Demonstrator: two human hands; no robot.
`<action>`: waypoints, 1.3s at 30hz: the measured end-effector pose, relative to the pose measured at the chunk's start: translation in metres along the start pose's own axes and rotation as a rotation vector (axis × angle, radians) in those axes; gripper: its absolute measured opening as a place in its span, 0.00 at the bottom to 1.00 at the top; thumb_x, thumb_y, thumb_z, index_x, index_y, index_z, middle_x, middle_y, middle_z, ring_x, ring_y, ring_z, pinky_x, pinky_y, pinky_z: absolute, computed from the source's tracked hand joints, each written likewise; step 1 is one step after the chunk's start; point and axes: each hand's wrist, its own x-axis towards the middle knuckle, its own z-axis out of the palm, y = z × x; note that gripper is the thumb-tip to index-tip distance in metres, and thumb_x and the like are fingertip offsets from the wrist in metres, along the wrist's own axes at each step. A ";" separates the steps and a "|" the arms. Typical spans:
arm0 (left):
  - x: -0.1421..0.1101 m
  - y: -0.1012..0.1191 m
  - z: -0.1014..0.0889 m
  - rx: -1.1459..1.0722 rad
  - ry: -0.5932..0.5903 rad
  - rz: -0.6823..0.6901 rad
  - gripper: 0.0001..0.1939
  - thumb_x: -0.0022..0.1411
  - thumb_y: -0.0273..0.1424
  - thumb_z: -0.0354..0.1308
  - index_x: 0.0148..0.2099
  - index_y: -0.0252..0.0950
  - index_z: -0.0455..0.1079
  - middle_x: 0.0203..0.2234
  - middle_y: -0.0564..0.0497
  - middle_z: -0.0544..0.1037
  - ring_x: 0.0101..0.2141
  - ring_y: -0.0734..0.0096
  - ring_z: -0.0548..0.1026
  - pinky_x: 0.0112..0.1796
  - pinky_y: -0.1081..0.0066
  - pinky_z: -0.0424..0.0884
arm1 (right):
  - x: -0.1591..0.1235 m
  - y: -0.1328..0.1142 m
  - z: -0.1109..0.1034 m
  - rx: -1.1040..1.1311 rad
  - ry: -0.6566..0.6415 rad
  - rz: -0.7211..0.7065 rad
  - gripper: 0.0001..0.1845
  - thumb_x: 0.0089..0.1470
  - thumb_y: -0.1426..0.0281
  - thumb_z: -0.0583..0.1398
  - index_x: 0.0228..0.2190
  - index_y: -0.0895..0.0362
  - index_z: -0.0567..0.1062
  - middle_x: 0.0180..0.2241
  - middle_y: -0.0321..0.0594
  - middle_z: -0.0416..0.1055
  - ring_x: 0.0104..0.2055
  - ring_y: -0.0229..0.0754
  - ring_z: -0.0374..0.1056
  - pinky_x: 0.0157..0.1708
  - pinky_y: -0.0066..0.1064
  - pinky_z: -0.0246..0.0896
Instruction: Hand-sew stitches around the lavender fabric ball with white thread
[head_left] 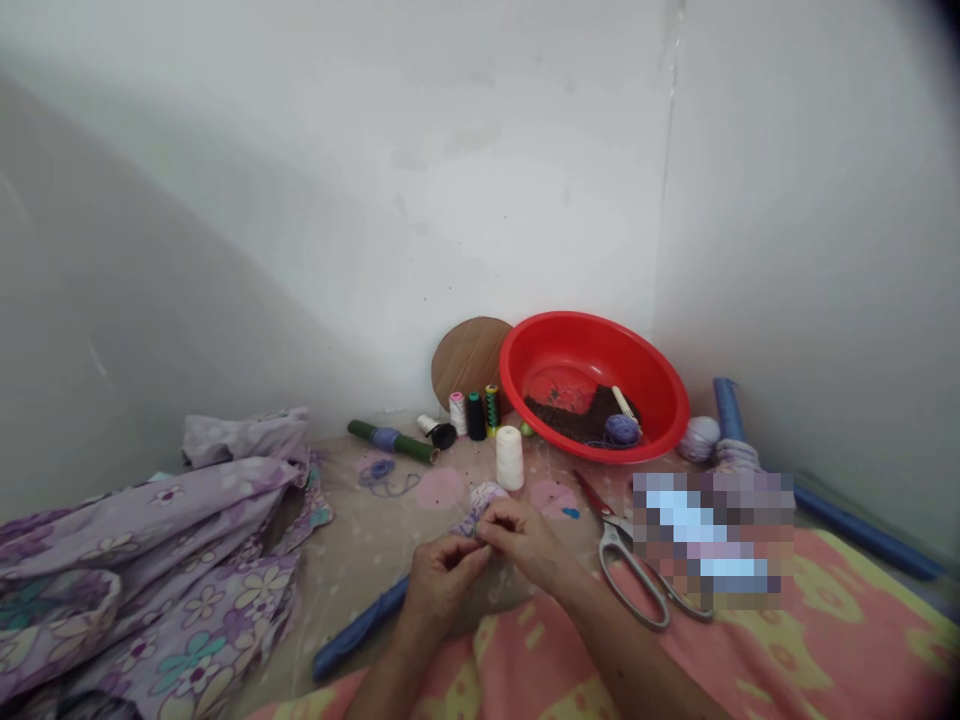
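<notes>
My left hand (pixel 448 570) and my right hand (pixel 521 540) meet at the middle of the table, thumbs and fingers closed in a pinch. Between their fingertips is lilac-and-white yarn (pixel 484 497), bunched on the far end of a blue rod (pixel 360 632). The rod slants toward me under my left hand. Just beyond the yarn stands a white thread cone (pixel 510 458). Scissors (pixel 634 570) with grey handles and red on the blades lie to the right of my right hand. My fingers cover the exact strand being pinched.
A red basin (pixel 592 322) leans at the wall, holding dark material and a purple yarn ball (pixel 622 431). Thread spools (pixel 475 416) and a green stick (pixel 394 441) lie nearby. Floral cloth (pixel 217 590) is at left; a pink-yellow blanket (pixel 540 660) is in front. A pixelated patch hides something at right.
</notes>
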 end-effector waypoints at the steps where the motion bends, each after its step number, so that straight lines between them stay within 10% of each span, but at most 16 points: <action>1: 0.000 0.000 0.001 0.020 0.014 0.012 0.14 0.49 0.38 0.54 0.23 0.31 0.70 0.16 0.54 0.69 0.20 0.79 0.63 0.22 0.80 0.58 | 0.000 0.000 0.001 -0.005 0.001 -0.004 0.07 0.40 0.73 0.54 0.15 0.59 0.64 0.17 0.31 0.57 0.22 0.31 0.53 0.22 0.23 0.46; 13: -0.005 0.010 -0.002 0.141 0.052 0.165 0.19 0.51 0.40 0.50 0.17 0.32 0.67 0.12 0.54 0.67 0.17 0.79 0.62 0.20 0.80 0.58 | -0.002 0.002 0.002 0.119 -0.004 0.073 0.07 0.40 0.71 0.54 0.15 0.58 0.63 0.16 0.30 0.56 0.20 0.31 0.52 0.21 0.23 0.47; 28: -0.004 0.013 -0.007 0.042 0.114 0.037 0.20 0.50 0.44 0.49 0.17 0.33 0.60 0.11 0.56 0.62 0.16 0.80 0.59 0.19 0.80 0.56 | -0.003 0.008 -0.010 0.114 0.074 0.116 0.09 0.44 0.70 0.53 0.16 0.59 0.64 0.13 0.29 0.57 0.17 0.30 0.53 0.17 0.23 0.46; 39: -0.010 0.027 -0.003 -0.097 -0.127 0.036 0.22 0.56 0.44 0.41 0.19 0.34 0.56 0.11 0.57 0.57 0.14 0.82 0.56 0.19 0.79 0.53 | 0.005 0.027 -0.039 0.171 0.295 0.093 0.12 0.46 0.62 0.53 0.20 0.58 0.64 0.14 0.29 0.59 0.14 0.29 0.54 0.13 0.22 0.47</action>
